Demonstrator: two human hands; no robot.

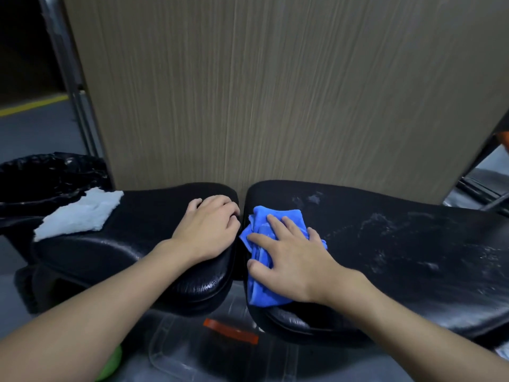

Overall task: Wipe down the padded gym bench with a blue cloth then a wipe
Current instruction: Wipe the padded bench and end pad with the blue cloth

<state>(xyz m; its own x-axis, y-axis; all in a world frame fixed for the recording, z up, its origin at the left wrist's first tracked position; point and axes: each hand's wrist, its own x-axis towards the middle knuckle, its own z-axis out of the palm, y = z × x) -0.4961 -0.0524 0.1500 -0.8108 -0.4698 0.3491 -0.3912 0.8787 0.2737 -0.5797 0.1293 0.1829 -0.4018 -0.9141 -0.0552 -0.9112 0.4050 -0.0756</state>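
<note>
Two black pads made up the gym surface [413, 288], split by a narrow gap, and you had a hand on each. Your left hand [209, 226] sat at the inner end of the left pad [132, 244], fingers curled over its edge into the gap. I'd judge that a bracing hold, steadying you while the other arm worked. Your right hand [292, 255] lay flat with fingers straight and spread, gripping nothing, pressing the blue cloth [260, 288] onto the near inner corner of the right pad [385, 271]. The cloth was bunched under the palm and hung over the front edge. An open palm spreads pressure across soft, napped fabric, which suits rubbing.

The white wipe [80, 213] lay crumpled at the far left end of the left pad, well apart from both hands — probably parked for the second pass. The upholstery looked like grained, glossy vinyl with rounded, cushioned edges. Pale smears [382, 224] marked the right pad beyond the cloth, so that stretch was likely not yet cleaned. Behind stood a wood-grain panel [275, 92], and a black bin bag [49, 172] sat to the left.
</note>
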